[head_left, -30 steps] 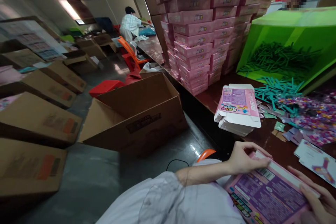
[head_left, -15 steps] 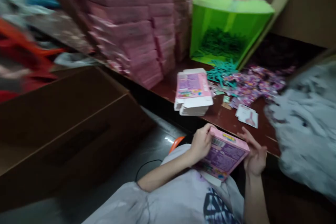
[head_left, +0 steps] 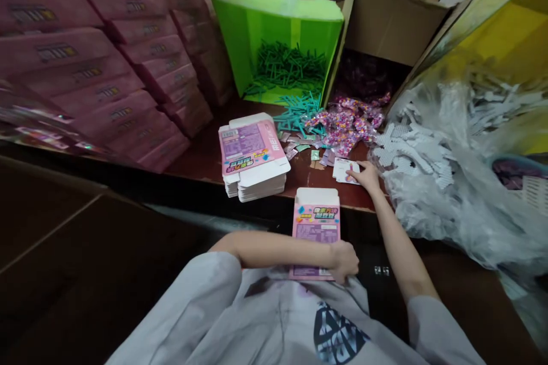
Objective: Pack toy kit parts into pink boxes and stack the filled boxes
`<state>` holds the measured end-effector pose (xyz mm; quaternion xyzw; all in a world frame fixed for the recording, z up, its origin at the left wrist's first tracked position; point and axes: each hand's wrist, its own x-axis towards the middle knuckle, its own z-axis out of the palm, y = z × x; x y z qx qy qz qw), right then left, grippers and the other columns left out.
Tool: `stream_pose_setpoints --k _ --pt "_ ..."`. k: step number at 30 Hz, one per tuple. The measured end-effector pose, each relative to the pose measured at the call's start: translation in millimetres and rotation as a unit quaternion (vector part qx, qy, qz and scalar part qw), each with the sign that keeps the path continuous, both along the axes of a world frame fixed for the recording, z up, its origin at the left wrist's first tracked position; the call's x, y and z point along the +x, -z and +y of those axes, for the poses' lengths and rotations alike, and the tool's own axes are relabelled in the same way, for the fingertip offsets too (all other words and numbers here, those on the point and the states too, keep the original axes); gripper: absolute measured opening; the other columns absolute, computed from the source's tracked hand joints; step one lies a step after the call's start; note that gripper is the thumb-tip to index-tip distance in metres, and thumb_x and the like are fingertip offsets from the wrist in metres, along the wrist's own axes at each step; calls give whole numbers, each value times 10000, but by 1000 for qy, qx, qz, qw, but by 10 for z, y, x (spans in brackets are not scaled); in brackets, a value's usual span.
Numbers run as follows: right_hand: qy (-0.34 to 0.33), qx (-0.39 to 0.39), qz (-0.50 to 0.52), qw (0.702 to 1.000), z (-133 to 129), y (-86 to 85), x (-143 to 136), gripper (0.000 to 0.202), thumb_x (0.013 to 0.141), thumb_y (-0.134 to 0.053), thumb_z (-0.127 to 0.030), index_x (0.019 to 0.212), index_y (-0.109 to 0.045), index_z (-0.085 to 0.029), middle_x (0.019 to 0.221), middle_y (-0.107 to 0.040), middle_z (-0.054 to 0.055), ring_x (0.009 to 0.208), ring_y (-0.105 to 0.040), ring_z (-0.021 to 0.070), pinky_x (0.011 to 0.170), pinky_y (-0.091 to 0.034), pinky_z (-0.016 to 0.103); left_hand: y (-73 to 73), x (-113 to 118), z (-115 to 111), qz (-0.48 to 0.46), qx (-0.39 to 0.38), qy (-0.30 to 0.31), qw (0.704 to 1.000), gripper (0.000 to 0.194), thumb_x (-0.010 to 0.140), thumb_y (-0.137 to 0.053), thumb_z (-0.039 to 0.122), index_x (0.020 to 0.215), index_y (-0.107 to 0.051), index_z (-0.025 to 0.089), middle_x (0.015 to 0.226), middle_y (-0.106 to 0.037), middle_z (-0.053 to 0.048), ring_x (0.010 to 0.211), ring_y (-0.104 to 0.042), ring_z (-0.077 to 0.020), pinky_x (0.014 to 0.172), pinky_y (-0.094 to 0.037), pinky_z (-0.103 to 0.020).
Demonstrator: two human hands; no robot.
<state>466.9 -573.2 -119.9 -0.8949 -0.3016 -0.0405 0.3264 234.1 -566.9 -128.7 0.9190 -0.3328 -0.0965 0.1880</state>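
Presently hold left hand [head_left: 343, 261] curled at lower right edge of pink-and-purple printed carton [head_left: 315, 232]; cannot see fingertips, so cannot tell whether pinching it. Find carton between brown table [head_left: 306, 175] and pale shirt front [head_left: 257, 325], partly covered by left forearm [head_left: 274, 250], with white end flap [head_left: 317, 196] open toward table. Reach right hand [head_left: 368, 175] out to white printed cards [head_left: 341, 170] on table; see fingers over right side, cannot tell whether pinching or merely touching. Note stack of flat pink cartons [head_left: 254, 145] left of cards; farther back, teal sticks [head_left: 297, 114] before bright green box [head_left: 274, 3], beside packets of multicoloured bits [head_left: 346, 125]. Note also clear plastic bag [head_left: 454, 211] with white pieces [head_left: 423, 151], right of right hand.
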Motion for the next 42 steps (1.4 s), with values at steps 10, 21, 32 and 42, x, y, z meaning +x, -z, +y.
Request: stream_pose_setpoints --k 10,21,32,42 --pt "-1 3 19 1000 -45 16 110 564 612 -822 -426 1037 -681 -84 1048 -654 155 953 -586 258 913 -442 356 -579 604 1685 -122 -155 -539 819 328 929 -437 219 1187 -630 157 1223 -638 -117 1069 -589 -213 946 -431 -320" --pt "13 -32 -14 999 -3 -97 109 446 539 -871 -324 876 -633 -155 968 -652 93 877 -588 235 813 -467 345 -82 994 2021 -145 -144 -528 824 240 893 -570 220 1109 -670 188 1244 -646 -111 1214 -507 -293 1045 -375 -462" --pt "-16 303 159 939 -54 -327 -399 245 722 -682 -411 807 -677 -181 793 -719 53 717 -670 213 661 -529 325 -158 -74 1484 -144 -241 -455 845 139 862 -628 269 958 -724 238 935 -729 -43 914 -644 -211 963 -451 -435" --pt "-187 183 152 953 -173 -279 -950 185 644 -764 -341 642 -667 -184 701 -689 30 672 -645 182 676 -519 307 36 222 1511 -228 -425 -612 626 276 916 -488 298 1156 -532 169 1165 -564 -124 1005 -593 -197 872 -508 -331"
